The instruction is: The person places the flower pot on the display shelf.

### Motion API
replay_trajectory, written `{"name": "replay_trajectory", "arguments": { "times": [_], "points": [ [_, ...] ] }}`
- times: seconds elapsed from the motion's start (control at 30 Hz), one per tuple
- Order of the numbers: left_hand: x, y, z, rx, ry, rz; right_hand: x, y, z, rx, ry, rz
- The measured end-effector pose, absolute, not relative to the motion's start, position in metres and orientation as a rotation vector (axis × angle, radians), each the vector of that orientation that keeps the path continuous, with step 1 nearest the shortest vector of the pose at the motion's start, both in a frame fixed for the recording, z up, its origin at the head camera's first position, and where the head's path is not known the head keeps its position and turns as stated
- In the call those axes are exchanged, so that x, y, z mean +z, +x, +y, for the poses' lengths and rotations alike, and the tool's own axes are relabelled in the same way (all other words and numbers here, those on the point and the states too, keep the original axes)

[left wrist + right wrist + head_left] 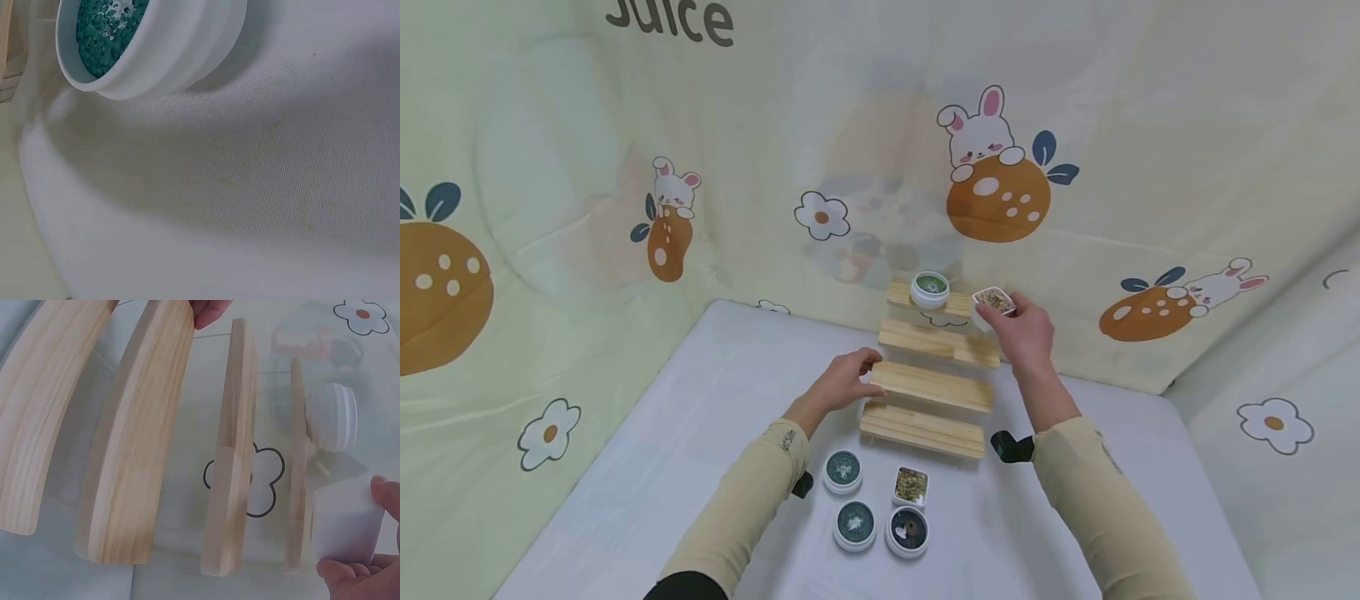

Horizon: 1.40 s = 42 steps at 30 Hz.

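Observation:
A tiered wooden display stand with stepped planks stands at the back of the table. My left hand grips the left end of one of its lower planks, thumb in front and fingers behind. With my right hand I hold a small square white pot of beige grains by its sides, at the right end of the top plank. In the right wrist view this square pot sits right against that plank. A round white pot with green filling stands on the top plank, to the left.
In front of the stand are two round white pots with teal filling, one nearer the stand and one closer to me. Beside them are a square pot of grains and a dark-filled round pot. A printed curtain hangs close behind.

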State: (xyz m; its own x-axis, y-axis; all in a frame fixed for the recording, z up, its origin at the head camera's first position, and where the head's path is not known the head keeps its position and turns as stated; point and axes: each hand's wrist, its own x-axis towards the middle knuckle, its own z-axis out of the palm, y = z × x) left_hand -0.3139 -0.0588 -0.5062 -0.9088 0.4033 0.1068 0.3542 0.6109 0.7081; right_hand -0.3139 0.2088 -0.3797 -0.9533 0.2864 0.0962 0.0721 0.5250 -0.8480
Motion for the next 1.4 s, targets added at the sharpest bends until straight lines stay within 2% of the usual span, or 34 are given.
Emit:
{"name": "replay_trajectory", "arguments": {
  "times": [0.4,1.4],
  "points": [
    [-0.506,-0.313,-0.060,1.199,0.644,2.751,-0.386,-0.332,0.200,1.319,-0.310,-2.565],
    [-0.506,-0.314,-0.060,1.201,0.640,2.751,-0.394,-0.341,0.195,1.169,-0.245,-2.525]
  ]
}}
